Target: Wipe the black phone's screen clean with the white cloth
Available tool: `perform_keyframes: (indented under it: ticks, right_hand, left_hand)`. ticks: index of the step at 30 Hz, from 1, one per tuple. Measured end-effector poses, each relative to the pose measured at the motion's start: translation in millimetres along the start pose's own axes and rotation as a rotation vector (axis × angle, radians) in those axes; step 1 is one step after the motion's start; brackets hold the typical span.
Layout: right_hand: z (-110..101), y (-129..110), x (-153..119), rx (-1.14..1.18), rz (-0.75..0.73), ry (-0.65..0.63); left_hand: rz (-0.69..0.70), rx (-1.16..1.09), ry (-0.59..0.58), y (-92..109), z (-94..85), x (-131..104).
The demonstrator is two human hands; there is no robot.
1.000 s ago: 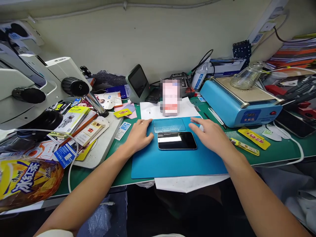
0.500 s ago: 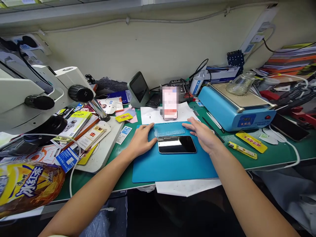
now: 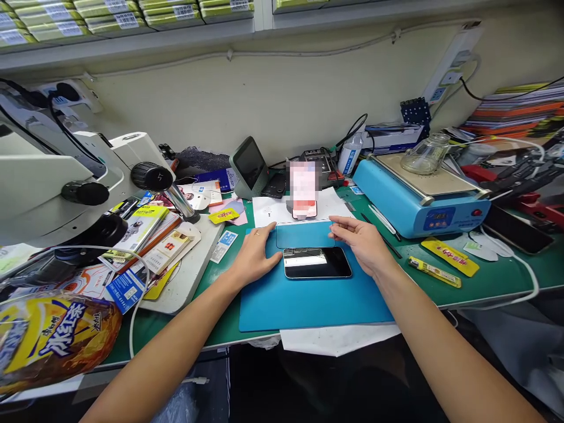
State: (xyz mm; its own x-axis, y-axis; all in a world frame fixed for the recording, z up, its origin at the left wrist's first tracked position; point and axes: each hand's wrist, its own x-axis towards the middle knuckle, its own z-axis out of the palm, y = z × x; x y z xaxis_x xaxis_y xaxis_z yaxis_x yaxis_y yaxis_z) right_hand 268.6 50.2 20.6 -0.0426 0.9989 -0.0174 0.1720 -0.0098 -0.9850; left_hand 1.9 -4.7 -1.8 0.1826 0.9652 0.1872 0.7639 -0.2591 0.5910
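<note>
A smartphone [image 3: 317, 262] with a dark, reflective screen lies crosswise on a blue mat [image 3: 308, 302]. Just beyond it is a clear screen protector [image 3: 304, 236], a thin see-through rectangle with dark edges. My right hand [image 3: 355, 238] pinches the protector's right end between thumb and fingertips. At its left end my left hand [image 3: 258, 254] rests on the mat, fingertips by the protector's corner and thumb stretched out near the phone's left edge. The fingers and thumb of that hand are apart.
Another phone [image 3: 304, 188] with a lit, blurred screen stands upright behind the mat. At left are a microscope [image 3: 150, 176] and a drink bottle [image 3: 61, 338]. A blue heating machine [image 3: 423, 200] bearing a glass jar [image 3: 426, 154] sits at right, near a yellow tube [image 3: 434, 272].
My right hand has closed from spread fingers into a pinch on the protector's right end. My left hand stays at the left end. The camera view has tilted up slightly.
</note>
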Motion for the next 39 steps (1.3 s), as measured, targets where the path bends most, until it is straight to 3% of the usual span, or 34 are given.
perform_keyframes:
  ticks: [9,12,16,22,34,39]
  right_hand:
    - [-31.7,1.9,-24.2,-0.336,-0.324,-0.041]
    - [-42.1,5.3,-31.0,-0.514,-0.487,-0.107]
    - [-50.6,17.2,-36.6,-0.603,-0.568,-0.208]
    - [-53.2,31.2,-40.6,-0.624,-0.542,-0.263]
    - [-50.0,24.0,-42.5,-0.768,-0.382,-0.340]
    - [-48.2,28.7,-38.5,-0.790,-0.380,-0.373]
  left_hand:
    - [0.120,-0.176,0.015,3.5,-2.7,-4.4]
    - [0.172,-0.143,-0.044,6.2,-3.6,-4.6]
    - [0.192,-0.058,-0.141,9.7,-4.5,-4.6]
    - [0.196,0.015,-0.220,13.3,-5.8,-3.6]
    - [0.225,0.032,-0.248,12.0,-6.0,-6.0]
    - [0.234,0.058,-0.258,13.5,-7.0,-6.5]
